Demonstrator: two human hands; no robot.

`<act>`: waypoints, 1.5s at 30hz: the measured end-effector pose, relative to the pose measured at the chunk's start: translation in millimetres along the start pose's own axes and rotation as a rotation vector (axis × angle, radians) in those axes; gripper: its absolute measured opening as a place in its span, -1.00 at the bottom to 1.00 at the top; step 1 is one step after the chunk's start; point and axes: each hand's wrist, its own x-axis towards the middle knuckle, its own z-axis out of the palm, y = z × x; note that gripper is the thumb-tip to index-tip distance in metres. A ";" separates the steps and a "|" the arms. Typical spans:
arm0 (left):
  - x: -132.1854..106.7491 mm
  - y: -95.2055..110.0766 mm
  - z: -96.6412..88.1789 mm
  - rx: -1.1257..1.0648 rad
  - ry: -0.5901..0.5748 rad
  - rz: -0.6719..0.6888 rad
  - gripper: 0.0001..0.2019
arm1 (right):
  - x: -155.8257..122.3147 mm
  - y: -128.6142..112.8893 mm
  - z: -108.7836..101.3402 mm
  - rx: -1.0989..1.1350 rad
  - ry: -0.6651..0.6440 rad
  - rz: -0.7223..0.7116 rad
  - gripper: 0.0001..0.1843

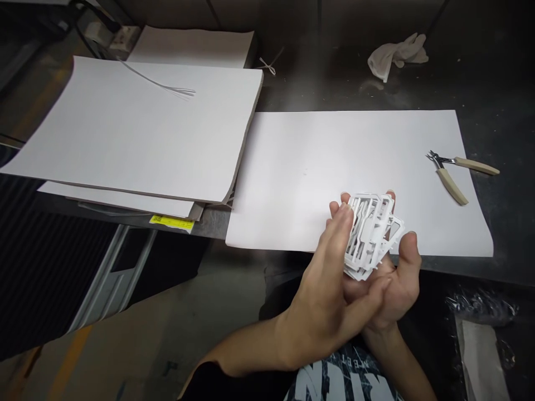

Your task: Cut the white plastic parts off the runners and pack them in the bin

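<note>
At the near edge of the dark worktop (320, 92), the left hand (321, 301) and right hand (397, 292) cup stacked white plastic lattice frames (368, 234), seemingly aligning them; the next move likely calls for even pressure.

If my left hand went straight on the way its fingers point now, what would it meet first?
Most likely the stacked white plastic lattice pieces, which your left hand seems to touch; beyond them lies the flat white paper-like sheet, though depth is unclear.

A table (317, 83) carries paper (292, 161) and a glove (390, 58).
</note>
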 end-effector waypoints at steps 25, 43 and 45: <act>-4.5 -8.1 7.0 0.236 0.148 0.183 -0.40 | -8.1 -15.4 16.5 0.524 0.183 0.269 -0.14; -8.3 -1.6 17.1 0.188 -0.268 0.259 -0.10 | -45.8 -9.6 -33.8 0.263 0.109 -0.022 0.00; -9.0 2.1 37.4 0.109 -0.393 0.296 -0.22 | -73.9 -20.6 -58.8 0.113 0.247 -0.086 0.00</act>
